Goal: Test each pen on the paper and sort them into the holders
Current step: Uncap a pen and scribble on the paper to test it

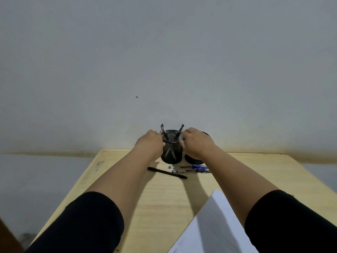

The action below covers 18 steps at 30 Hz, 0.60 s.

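Pens (171,141) stand crossed in a round black mesh holder (170,154); left hand (149,141) and right hand (196,142) grip its sides.

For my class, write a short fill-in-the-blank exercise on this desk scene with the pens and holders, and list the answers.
1. The mesh holder between the two hands has ____ pens standing in it.
2. The all-black pen lies on the ____, in front of the holder.
3. The white paper lies under the person's ____ forearm.
4. Both arms wear ____ sleeves.

Missing words: two; table; right; black
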Motion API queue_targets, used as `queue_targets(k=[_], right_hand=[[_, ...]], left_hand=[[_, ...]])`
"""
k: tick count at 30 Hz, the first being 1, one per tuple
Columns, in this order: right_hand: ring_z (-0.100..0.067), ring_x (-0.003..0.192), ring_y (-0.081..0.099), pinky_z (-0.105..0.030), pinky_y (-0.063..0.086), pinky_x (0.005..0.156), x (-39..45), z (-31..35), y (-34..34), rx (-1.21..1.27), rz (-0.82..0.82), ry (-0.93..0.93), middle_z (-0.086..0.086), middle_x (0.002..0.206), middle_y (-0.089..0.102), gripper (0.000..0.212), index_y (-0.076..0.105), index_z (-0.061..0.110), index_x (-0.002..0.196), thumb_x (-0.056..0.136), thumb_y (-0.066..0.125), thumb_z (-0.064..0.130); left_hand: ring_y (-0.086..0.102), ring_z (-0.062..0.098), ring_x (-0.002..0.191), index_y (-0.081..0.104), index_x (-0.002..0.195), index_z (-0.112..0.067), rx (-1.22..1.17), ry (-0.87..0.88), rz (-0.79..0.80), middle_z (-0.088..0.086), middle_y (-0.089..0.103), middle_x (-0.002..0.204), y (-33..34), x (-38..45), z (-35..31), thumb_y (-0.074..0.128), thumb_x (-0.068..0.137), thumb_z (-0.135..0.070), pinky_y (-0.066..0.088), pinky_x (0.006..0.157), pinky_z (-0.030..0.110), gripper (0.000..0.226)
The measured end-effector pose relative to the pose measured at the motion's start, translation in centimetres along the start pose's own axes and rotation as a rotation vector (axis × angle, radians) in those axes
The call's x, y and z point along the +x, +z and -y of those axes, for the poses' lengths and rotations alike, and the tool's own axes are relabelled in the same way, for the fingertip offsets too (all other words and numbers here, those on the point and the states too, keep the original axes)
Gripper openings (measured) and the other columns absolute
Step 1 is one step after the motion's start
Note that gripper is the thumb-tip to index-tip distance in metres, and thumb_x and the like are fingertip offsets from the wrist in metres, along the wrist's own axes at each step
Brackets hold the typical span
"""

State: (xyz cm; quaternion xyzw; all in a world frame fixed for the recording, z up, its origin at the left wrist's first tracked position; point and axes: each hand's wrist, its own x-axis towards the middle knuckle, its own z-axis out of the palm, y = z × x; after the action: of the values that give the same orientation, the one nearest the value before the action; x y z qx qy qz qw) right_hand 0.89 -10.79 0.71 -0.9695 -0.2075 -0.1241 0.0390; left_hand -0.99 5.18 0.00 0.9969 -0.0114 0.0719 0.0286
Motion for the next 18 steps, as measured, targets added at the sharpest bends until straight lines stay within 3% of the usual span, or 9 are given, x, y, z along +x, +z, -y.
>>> queue_targets(k=[11, 14, 18], right_hand=[[-0.026, 0.123, 0.048, -0.039, 0.046, 0.093, -5.0, 3.5, 3.6, 0.07, 0.022, -0.05, -0.009, 0.132, 0.051, 0.042, 0.05, 0.009, 0.129, 0.096, 0.039, 0.032], [-0.026, 0.123, 0.048, -0.04, 0.045, 0.095, -5.2, 4.4, 5.3, 0.093, 0.084, -0.064, -0.009, 0.132, 0.051, 0.041, 0.051, 0.008, 0.13, 0.096, 0.041, 0.029], [-0.028, 0.111, 0.055, -0.038, 0.046, 0.084, -4.4, 5.3, 7.4, 0.124, 0.107, -0.08, -0.01, 0.12, 0.056, 0.035, 0.059, 0.008, 0.121, 0.095, 0.043, 0.025]], left_hand=[[0.044, 0.023, 0.123, 0.048, 0.126, -0.009, 0.169, 0.051, 0.069, 0.008, 0.046, 0.129, 2.9, -4.9, 0.8, 0.04, 0.098, -0.024, 0.044, 0.095, 0.036, 0.032], [0.051, 0.024, 0.116, 0.05, 0.12, -0.01, 0.102, 0.054, 0.076, 0.007, 0.049, 0.125, 5.1, -5.2, 1.7, 0.044, 0.095, -0.021, 0.047, 0.087, 0.036, 0.028], [0.054, 0.025, 0.108, 0.054, 0.112, -0.012, -0.001, 0.058, 0.074, 0.006, 0.053, 0.117, 7.0, -4.7, 2.9, 0.046, 0.09, -0.01, 0.048, 0.08, 0.037, 0.023]])
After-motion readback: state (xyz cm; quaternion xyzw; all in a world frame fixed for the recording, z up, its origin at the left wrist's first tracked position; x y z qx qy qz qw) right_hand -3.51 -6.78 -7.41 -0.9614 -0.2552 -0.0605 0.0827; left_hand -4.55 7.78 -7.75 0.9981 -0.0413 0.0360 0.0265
